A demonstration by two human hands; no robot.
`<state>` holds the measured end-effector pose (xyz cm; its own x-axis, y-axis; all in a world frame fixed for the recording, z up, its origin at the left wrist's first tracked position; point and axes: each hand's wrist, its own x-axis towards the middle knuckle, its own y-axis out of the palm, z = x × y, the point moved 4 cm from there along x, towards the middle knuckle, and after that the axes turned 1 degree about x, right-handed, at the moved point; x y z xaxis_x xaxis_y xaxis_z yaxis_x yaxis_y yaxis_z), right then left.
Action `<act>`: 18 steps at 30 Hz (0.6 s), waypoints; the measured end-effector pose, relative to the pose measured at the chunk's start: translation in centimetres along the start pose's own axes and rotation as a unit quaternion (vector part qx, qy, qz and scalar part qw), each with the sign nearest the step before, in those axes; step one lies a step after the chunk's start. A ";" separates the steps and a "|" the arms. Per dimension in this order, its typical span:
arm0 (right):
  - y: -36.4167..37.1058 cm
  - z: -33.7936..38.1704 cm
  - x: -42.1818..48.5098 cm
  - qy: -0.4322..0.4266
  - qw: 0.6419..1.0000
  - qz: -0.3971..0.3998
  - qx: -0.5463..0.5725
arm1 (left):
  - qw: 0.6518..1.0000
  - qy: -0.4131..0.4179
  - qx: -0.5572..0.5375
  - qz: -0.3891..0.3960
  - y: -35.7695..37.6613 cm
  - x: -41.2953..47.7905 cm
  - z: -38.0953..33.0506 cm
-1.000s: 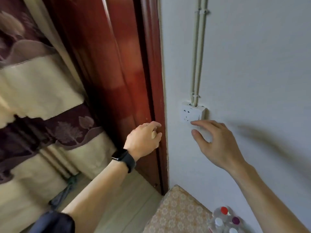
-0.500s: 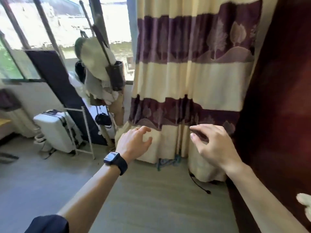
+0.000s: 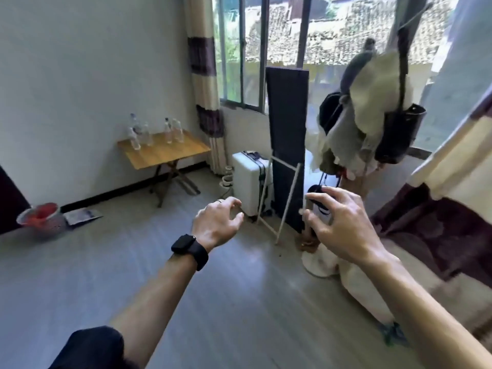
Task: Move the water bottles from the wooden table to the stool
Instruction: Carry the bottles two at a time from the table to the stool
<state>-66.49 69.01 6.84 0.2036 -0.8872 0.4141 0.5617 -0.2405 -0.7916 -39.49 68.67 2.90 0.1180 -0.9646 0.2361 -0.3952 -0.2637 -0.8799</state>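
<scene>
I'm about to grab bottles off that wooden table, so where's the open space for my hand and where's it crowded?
The wooden table is bare along its front edge and right corner. The water bottles crowd the back, beside the wall.

Clear plastic water bottles (image 3: 157, 133); matt wooden table (image 3: 170, 151).

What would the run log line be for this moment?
phase: approach | left hand: open, empty | right hand: open, empty | water bottles: upright on wooden table | stool: not in view
</scene>
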 end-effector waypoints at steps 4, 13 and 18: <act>5.5 3.7 7.9 -0.059 0.998 0.029 0.014 | 0.998 -0.060 0.013 -0.025 -2.0 3.9 6.6; 15.7 5.8 25.9 -0.145 0.982 0.069 0.096 | 0.984 -0.162 0.015 -0.078 -3.8 15.5 15.8; 19.9 6.1 36.9 -0.172 0.972 0.080 0.141 | 0.968 -0.214 0.025 -0.125 -6.0 22.9 19.2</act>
<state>-42.91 33.92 9.09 0.5357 -0.7083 0.4597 0.6883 0.0510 -0.7236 -16.94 48.33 5.67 0.5757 -0.7746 0.2617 -0.2616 -0.4777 -0.8386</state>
